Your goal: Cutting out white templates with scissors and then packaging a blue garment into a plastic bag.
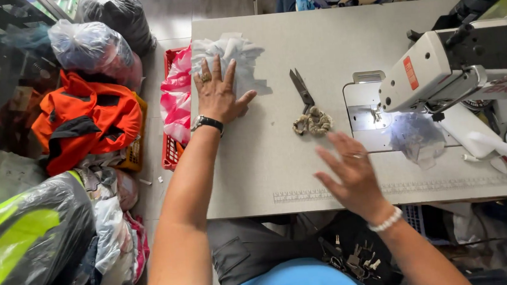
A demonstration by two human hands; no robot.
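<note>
On white fabric (pixel 234 58), left hand (pixel 218 95) flat

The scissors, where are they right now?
In the head view the scissors lie on the grey table, between the left hand and the sewing machine, just beyond the right hand.
</note>
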